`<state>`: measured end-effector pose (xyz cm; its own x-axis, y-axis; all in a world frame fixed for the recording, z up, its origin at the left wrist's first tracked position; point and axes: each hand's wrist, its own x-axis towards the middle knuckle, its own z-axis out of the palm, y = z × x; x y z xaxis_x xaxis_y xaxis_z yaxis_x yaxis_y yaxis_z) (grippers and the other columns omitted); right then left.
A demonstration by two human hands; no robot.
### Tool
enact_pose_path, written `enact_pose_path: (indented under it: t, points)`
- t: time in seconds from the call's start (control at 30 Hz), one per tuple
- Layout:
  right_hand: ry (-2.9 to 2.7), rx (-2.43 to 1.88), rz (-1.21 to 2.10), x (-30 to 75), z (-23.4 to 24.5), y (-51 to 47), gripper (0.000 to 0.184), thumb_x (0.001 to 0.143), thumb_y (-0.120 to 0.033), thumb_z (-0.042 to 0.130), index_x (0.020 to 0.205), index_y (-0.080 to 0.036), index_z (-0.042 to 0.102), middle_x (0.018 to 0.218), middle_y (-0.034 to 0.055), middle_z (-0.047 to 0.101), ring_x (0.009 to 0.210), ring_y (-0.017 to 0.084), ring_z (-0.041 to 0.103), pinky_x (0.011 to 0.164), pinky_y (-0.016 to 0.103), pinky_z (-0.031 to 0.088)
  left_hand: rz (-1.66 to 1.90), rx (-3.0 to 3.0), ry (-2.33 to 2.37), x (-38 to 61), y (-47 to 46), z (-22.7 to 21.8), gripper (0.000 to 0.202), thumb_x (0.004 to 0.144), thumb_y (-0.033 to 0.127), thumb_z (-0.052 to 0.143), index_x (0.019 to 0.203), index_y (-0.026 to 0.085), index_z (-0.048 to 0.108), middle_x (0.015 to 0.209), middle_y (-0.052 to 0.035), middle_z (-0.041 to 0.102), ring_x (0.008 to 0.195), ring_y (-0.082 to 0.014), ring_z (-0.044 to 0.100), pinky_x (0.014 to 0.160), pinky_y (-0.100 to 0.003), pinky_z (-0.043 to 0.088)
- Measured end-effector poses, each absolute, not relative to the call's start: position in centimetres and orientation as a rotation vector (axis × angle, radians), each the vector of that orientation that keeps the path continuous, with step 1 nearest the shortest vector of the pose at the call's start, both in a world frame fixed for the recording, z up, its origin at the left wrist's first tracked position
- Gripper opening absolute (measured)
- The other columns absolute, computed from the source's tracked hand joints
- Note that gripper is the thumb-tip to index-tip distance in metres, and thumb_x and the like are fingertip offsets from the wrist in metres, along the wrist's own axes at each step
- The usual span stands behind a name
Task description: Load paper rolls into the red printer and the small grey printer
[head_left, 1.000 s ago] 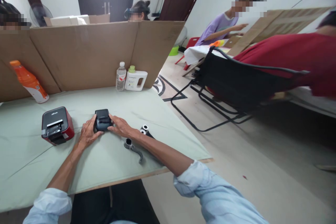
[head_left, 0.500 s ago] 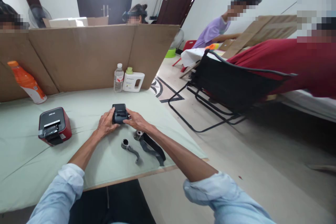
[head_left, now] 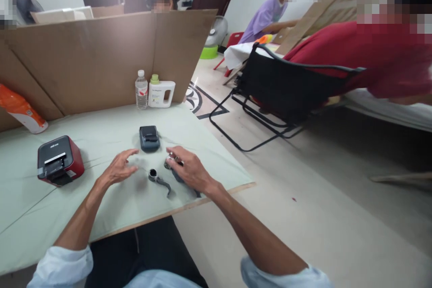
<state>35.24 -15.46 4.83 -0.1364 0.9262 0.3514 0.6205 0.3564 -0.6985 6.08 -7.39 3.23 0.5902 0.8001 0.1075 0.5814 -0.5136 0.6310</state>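
A small black device like a portable printer (head_left: 149,138) rests on the cloth-covered table, with neither hand touching it. My left hand (head_left: 121,166) hovers to its lower left, fingers apart and nothing in them. Lower right of the device, my right hand (head_left: 191,168) reaches over a dark curved lever with a ring end (head_left: 168,162); its thumb and forefinger are spread around the ring, and whether they touch it is unclear. Most of that lever is hidden under the hand. Between my hands lies a smaller curved metal lever with a ring end (head_left: 161,180).
On the left stands a red and black printer (head_left: 60,160). An orange-capped bottle (head_left: 23,110), a water bottle (head_left: 141,91) and a white jug (head_left: 162,93) line the cardboard screen (head_left: 101,63). A black folding chair (head_left: 286,90) and other people are nearby.
Both hands have let go of the small black device. My left hand drew back toward me, and the right moved down over the larger lever. The camera view shifted somewhat.
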Motion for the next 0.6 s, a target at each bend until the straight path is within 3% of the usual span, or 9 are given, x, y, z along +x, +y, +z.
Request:
enact_pose_path:
  t: [0.13,0.37,0.5,0.6]
  points:
    - [-1.91,-1.414,0.511,33.6,3.3,-21.0,0.045,0.099,-0.04,0.063,0.14,-0.023,0.062,0.13,0.0138,0.07,0.117,0.03,0.069,0.101,0.047,0.059,0.41,2.266,0.957,8.1,-10.2,2.9,0.063,0.079,0.028,0.076,0.14,0.024,0.061,0.137,-0.0114,0.069,0.117,-0.0298,0.068,0.1,-0.045,0.057]
    - [-1.676,-1.56,0.181,35.8,2.1,-21.3,0.046,0.101,-0.038,0.059,0.145,-0.022,0.059,0.134,0.0169,0.066,0.129,0.034,0.061,0.111,0.055,0.052,0.405,2.27,0.974,11.4,-10.9,3.4,0.015,0.082,0.021,0.069,0.097,0.024,0.072,0.093,-0.0037,0.075,0.093,-0.0252,0.068,0.085,-0.037,0.054]
    - [-1.708,-1.77,0.483,38.7,1.5,-18.7,0.065,0.091,-0.049,0.073,0.147,-0.022,0.056,0.136,0.0152,0.065,0.129,0.035,0.061,0.108,0.053,0.052,0.415,2.236,0.993,11.6,-10.8,3.9,0.015,0.081,0.018,0.066,0.094,0.024,0.072,0.091,-0.0031,0.074,0.089,-0.0243,0.067,0.081,-0.036,0.053]
    - [-1.769,-1.768,0.721,39.3,1.2,-16.9,0.064,0.088,-0.051,0.076,0.143,-0.023,0.059,0.13,0.0112,0.069,0.12,0.032,0.066,0.104,0.047,0.053,0.418,2.226,1.004,12.0,-10.6,3.8,0.017,0.08,0.019,0.067,0.096,0.023,0.072,0.092,-0.0034,0.074,0.09,-0.0244,0.067,0.082,-0.036,0.054]
